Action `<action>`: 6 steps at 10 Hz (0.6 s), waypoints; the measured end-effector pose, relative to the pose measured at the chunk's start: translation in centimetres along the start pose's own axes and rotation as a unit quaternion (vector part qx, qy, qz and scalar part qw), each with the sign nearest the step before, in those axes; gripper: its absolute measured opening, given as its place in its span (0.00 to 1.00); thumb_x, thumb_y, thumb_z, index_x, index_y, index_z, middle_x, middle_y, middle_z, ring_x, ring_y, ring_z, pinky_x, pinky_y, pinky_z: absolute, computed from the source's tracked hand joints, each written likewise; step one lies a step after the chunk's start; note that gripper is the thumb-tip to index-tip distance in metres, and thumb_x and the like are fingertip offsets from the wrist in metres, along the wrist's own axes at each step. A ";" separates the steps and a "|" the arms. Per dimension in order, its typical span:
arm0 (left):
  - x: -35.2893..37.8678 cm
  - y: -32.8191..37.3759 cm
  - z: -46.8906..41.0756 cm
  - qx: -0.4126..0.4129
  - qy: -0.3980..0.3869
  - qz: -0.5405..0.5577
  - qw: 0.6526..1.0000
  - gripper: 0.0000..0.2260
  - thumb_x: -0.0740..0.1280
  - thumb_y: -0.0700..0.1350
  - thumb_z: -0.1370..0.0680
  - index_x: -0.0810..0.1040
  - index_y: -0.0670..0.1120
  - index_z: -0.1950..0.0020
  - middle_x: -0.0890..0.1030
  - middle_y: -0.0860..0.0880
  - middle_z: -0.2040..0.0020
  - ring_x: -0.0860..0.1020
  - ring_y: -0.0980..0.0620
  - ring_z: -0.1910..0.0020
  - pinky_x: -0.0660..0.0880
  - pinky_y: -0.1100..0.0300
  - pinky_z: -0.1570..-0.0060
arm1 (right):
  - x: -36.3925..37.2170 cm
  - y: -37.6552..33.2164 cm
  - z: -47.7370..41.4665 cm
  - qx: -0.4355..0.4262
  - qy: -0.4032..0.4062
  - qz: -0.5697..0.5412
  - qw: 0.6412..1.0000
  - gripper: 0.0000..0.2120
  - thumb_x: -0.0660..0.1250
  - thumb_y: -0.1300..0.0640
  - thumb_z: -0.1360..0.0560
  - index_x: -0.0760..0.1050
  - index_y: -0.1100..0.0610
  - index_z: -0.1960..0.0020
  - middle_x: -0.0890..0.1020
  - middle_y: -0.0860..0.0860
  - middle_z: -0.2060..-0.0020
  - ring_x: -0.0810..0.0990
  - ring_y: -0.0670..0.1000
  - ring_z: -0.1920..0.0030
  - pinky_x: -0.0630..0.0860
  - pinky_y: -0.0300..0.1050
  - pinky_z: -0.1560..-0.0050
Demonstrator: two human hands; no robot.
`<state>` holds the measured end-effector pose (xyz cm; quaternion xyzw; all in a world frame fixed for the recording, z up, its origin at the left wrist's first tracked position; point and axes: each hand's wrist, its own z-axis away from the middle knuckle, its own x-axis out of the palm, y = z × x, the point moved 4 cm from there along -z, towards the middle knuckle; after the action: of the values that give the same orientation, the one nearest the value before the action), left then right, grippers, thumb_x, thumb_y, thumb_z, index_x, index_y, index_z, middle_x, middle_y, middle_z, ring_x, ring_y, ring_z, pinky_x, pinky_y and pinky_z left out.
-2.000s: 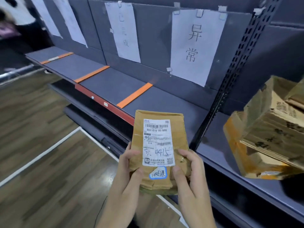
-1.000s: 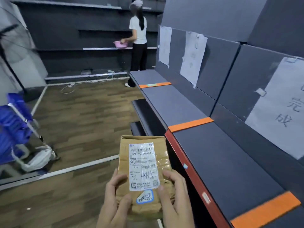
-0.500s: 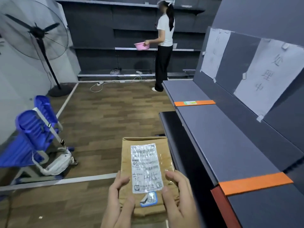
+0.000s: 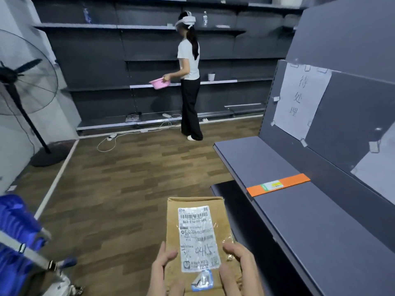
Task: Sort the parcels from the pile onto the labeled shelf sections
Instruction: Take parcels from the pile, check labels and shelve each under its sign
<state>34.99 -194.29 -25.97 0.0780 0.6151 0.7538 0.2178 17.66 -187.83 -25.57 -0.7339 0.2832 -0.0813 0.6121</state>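
Held the parcel (image 4: 220, 223) in mid-air just off the front edge of the grey shelf (image 4: 320, 231), with the left hand (image 4: 164, 272) and right hand (image 4: 237, 268) each curled round a near corner, thumbs pressed on top. Looked light and fairly stiff (glossy tape over the label (image 4: 197, 236), likely slick); best gripped by the bare cardboard side edges.

parcel (image 4: 196, 238) white label (image 4: 197, 236): printed "862-E14-00-888", "E14", handwritten "4415" (first strokes unclear). Paper sign (image 4: 300, 99) on shelf back panel: "待处理". Other print too small.
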 end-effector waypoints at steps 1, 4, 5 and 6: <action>-1.9 -0.4 -11.0 -0.065 0.036 0.049 0.996 0.51 0.80 0.38 0.38 0.50 0.34 0.26 0.58 0.37 0.26 0.58 0.42 0.27 0.64 0.68 0.49 | 3.8 2.9 -6.4 0.002 0.035 0.014 0.999 0.18 0.66 0.52 0.36 0.77 0.35 0.50 0.77 0.35 0.46 0.77 0.37 0.48 0.69 0.23 0.52; -0.1 7.7 -25.8 0.107 0.057 -0.041 0.992 0.20 0.63 0.44 0.40 0.77 0.58 0.49 0.70 0.45 0.30 0.71 0.71 0.42 0.65 0.81 0.51 | 5.3 6.1 -23.0 0.019 0.154 -0.022 0.988 0.17 0.66 0.54 0.31 0.75 0.38 0.45 0.77 0.41 0.40 0.77 0.39 0.43 0.70 0.27 0.48; 0.4 10.4 -31.9 0.107 0.008 -0.060 0.992 0.22 0.61 0.43 0.38 0.76 0.65 0.50 0.70 0.52 0.31 0.67 0.82 0.45 0.64 0.83 0.52 | 4.7 7.2 -28.0 0.036 0.177 0.008 0.983 0.18 0.64 0.52 0.28 0.72 0.35 0.43 0.74 0.38 0.38 0.74 0.38 0.38 0.66 0.25 0.44; 1.8 12.0 -36.8 0.110 -0.047 -0.056 0.991 0.19 0.62 0.47 0.37 0.75 0.64 0.49 0.70 0.56 0.30 0.68 0.77 0.42 0.64 0.82 0.52 | 4.2 8.1 -31.8 0.054 0.204 0.019 0.977 0.16 0.61 0.43 0.28 0.68 0.33 0.41 0.69 0.33 0.37 0.67 0.35 0.33 0.62 0.23 0.41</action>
<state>16.40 -228.16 -23.18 0.1020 0.6868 0.6637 0.2783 3.73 -217.78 -26.58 -0.6622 0.4117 -0.2325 0.5813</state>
